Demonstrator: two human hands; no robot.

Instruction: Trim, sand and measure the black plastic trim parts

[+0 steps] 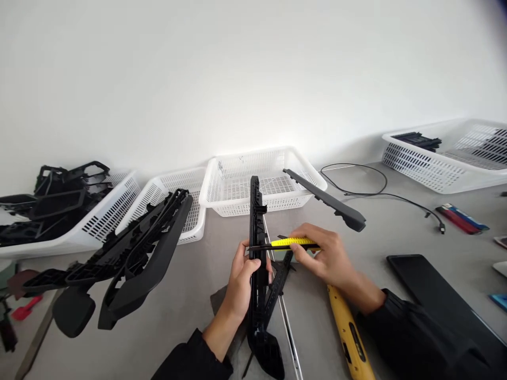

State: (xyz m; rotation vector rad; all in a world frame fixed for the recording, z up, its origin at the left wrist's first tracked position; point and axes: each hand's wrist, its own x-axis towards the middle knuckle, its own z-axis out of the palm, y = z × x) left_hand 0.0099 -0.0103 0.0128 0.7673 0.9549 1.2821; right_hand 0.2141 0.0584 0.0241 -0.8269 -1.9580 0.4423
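My left hand (240, 279) is wrapped round a long black plastic part (258, 311), which stands out lengthwise with its wide end towards me. In my right hand (322, 253) is a yellow-handled tool (291, 242) with a thin dark blade or tip. That tip reaches across the black part, just above my left thumb. Whether it touches the part is hard to tell. Beneath and beside the part lies a black caliper-like tool (279, 279). A yellow power tool (348, 332) rests below my right wrist.
White baskets (225, 207) line the wall, one with a black strip (328, 198) leaning over its rim. Black parts (146, 269) overhang the left basket. At right are a cable (368, 194), a dark flat device (435, 295) and coloured packs (461, 218). A metal ruler (291, 338) lies centrally.
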